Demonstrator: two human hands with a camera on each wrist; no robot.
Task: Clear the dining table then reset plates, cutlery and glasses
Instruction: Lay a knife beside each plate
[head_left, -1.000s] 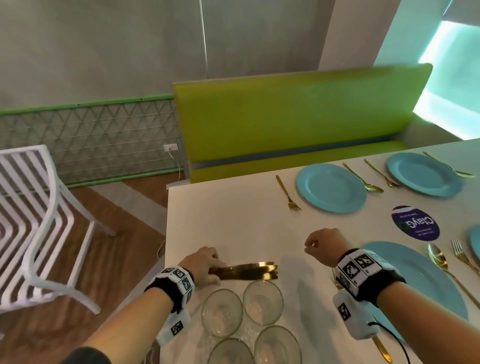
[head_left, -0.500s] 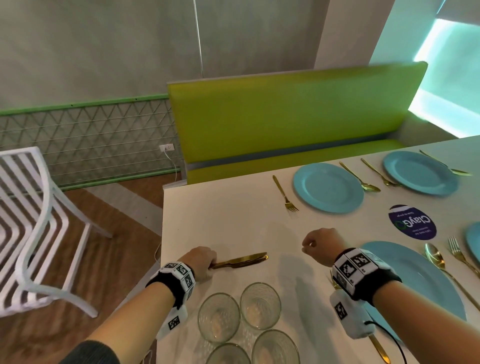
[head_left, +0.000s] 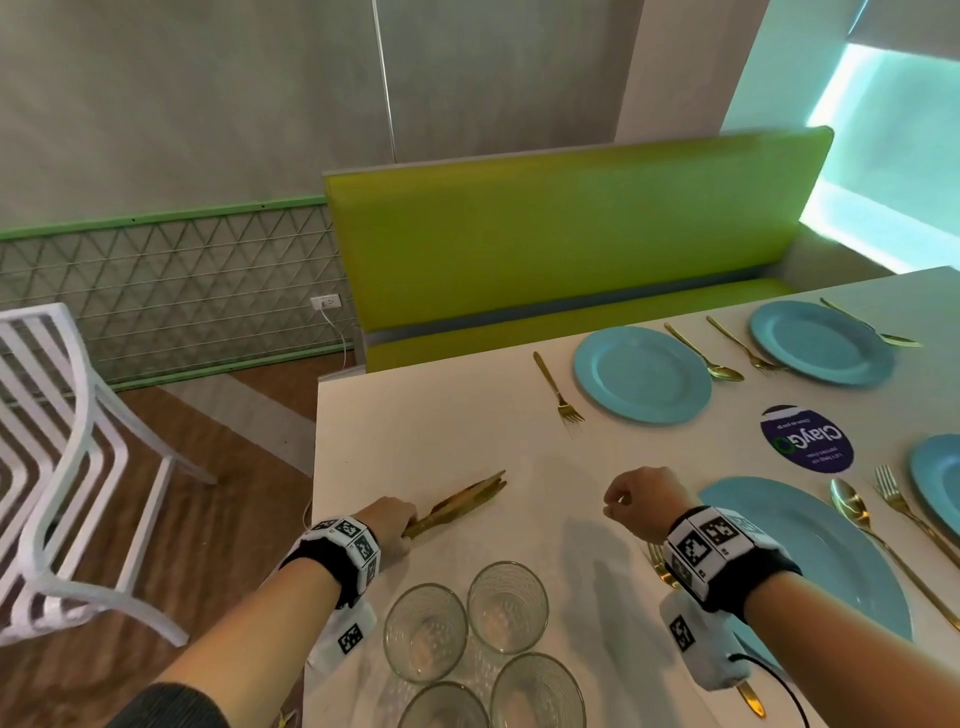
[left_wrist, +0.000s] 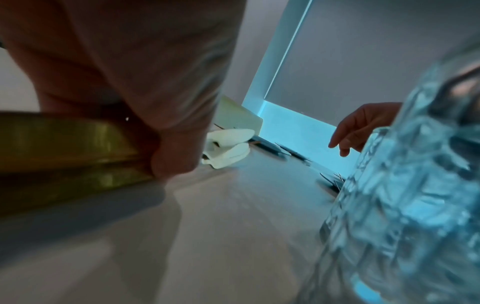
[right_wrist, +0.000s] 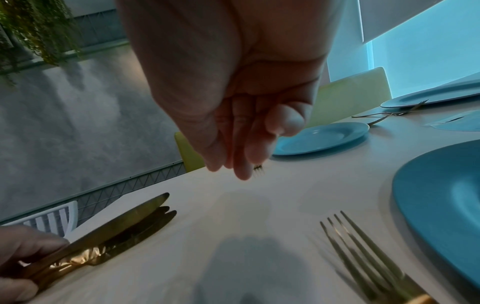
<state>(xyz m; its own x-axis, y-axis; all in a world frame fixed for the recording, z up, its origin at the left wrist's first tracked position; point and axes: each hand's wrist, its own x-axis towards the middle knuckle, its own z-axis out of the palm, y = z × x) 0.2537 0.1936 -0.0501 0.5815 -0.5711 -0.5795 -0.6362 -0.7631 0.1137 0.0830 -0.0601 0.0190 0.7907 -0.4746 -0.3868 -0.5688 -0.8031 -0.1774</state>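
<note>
Left hand (head_left: 387, 525) curled round the handles of a bundle of gold knives (head_left: 460, 505), blades fanned slightly and lying on the white surface (head_left: 441, 431) near its left edge. Right hand (head_left: 641, 501) loosely curled above the surface, holding nothing. Just below the knives, four ribbed glasses (head_left: 506, 605) clustered together. To the right, a gold fork (right_wrist: 363, 248) beside a blue plate (head_left: 810, 561). Likely stiff, thin, smooth metal, light but prone to sliding apart. Best gripped firmly at the handles, blades kept flat and together, clear of the fragile glasses.
</note>
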